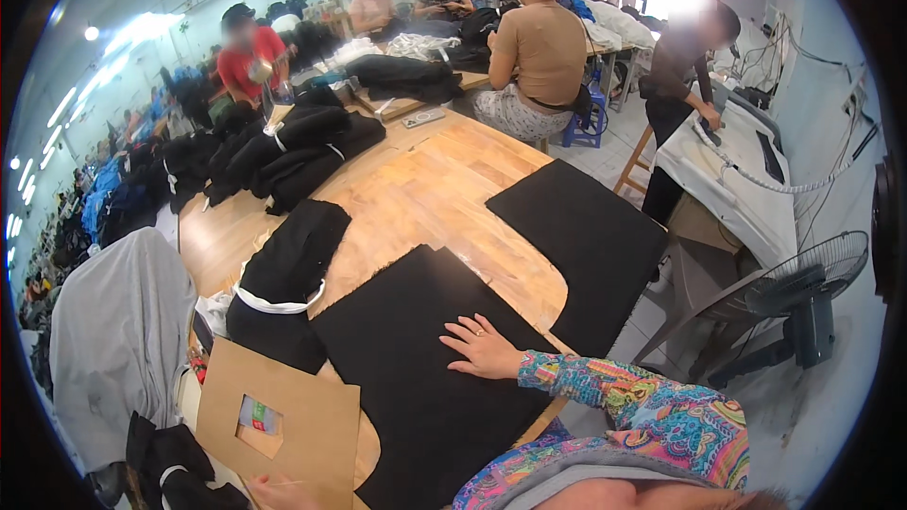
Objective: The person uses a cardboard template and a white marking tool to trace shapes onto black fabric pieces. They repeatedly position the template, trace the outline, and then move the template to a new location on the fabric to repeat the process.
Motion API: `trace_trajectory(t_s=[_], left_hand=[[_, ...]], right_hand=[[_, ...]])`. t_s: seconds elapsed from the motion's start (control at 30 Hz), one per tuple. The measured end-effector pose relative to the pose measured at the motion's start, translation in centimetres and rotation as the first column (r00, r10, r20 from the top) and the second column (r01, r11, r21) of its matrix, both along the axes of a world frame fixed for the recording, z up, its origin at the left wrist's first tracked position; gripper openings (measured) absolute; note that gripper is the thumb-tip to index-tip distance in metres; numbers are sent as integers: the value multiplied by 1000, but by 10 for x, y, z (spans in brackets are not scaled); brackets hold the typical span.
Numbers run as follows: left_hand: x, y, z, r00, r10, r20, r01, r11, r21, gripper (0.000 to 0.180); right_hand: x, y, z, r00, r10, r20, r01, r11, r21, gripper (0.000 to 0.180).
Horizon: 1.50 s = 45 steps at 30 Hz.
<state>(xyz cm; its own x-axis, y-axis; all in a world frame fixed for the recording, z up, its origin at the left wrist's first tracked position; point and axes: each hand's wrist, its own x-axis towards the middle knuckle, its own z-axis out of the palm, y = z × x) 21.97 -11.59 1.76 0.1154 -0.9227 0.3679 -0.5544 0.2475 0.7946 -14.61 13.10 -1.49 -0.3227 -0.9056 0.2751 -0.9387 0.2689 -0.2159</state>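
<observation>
My right hand [484, 348] lies with fingers spread on a black cut fabric panel [420, 359] in front of me. It wears a ring, and a bright patterned sleeve covers the arm. Low in the picture, my left hand [282, 493] is partly cut off and blurred, at the near edge of a brown cardboard sheet [321, 416]. Through the sheet's rectangular opening a small grey, green and red piece [257, 416] shows. The cardboard overlaps the left side of the panel. A second black fabric panel [586, 246] lies to the right, reaching over the table's edge.
On the wooden table [425, 179] a black bundle tied with white cloth [283, 274] lies left, with more black bundles [293, 151] beyond. Grey cloth [118, 349] drapes at far left. A fan [803, 293] stands right. One person [690, 76] works at a white-covered table [737, 179]; others sit farther back.
</observation>
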Motion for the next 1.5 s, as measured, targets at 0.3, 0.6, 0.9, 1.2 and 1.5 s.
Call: trace_trajectory(t_s=[0.3,0.6,0.9,1.2,1.5], left_hand=[[-94,123,-27,401,-865,301,896,440,69,39],[-93,120,-27,392,-863,318,884,449,128,36],[-97,122,-25,419,-860,292,875,469,123,34],[-104,119,-28,560,-774,296,790,606,89,19],[-101,119,-29,507,-733,453,774,618,134,31]], right_hand=[[4,-4,7,999,-25,-27,26,999,27,54],[4,-5,2,1000,-15,2,15,999,32,53],[2,33,8,994,27,104,-34,997,66,51],[62,162,17,882,-296,367,362,924,-123,45],[133,237,-91,151,-487,860,441,812,382,68]])
